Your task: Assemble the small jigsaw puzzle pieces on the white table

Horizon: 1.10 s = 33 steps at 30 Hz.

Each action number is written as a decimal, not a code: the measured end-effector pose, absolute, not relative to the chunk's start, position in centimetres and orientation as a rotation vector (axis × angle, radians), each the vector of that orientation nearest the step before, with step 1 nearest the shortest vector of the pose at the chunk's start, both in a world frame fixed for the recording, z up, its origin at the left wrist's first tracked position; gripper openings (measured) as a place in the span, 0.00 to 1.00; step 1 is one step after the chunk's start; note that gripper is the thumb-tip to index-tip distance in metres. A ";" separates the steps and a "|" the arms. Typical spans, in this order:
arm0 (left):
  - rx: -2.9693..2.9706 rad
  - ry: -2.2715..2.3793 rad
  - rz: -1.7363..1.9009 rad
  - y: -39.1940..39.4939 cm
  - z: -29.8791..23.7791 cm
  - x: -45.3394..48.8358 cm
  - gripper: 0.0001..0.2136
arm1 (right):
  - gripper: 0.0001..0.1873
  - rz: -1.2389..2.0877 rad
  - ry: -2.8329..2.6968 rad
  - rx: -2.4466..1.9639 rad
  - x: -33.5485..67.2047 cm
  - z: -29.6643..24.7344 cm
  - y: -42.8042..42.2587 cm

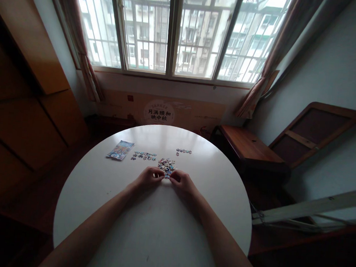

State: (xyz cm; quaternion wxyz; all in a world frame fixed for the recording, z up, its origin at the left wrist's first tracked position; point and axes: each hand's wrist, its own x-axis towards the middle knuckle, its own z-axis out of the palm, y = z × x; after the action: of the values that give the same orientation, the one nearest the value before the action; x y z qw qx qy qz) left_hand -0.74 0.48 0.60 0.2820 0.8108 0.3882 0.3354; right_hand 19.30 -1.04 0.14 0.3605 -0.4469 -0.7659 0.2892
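Note:
A heap of small jigsaw puzzle pieces (166, 164) lies near the middle of the round white table (105, 210). At its near edge, my left hand (151, 176) and my right hand (181, 178) face each other with a narrow gap between them. The fingertips of both are pinched on small bluish puzzle pieces (167, 175) between the hands; whether these are joined I cannot tell. Left of the heap are rows of pieces (145, 156), some linked together. Beyond it to the right sits a short L-shaped strip of pieces (184, 151).
A colourful picture sheet or packet (120, 150) lies on the table's left side. Past the table stand a low wooden table (252, 143) at right and a long printed box or panel (192, 110) under the barred windows. Wooden cabinets (51, 120) line the left.

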 end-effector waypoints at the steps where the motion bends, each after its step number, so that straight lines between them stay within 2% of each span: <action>1: 2.169 1.040 0.901 0.5 0.6 -0.8 0.08 | 0.05 0.745 -1.972 -1.153 19.3 0.1 -1.1; 33: 2.025 1.071 0.907 0.4 0.5 -0.6 0.07 | 0.05 0.719 -1.979 -1.159 19.4 0.0 -1.0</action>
State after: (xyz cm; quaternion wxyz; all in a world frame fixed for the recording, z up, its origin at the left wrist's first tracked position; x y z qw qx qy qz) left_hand -0.59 0.44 0.46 0.3325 0.7750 0.4101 0.3473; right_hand 19.37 -0.95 -0.01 0.3606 -0.4497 -0.7680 0.2791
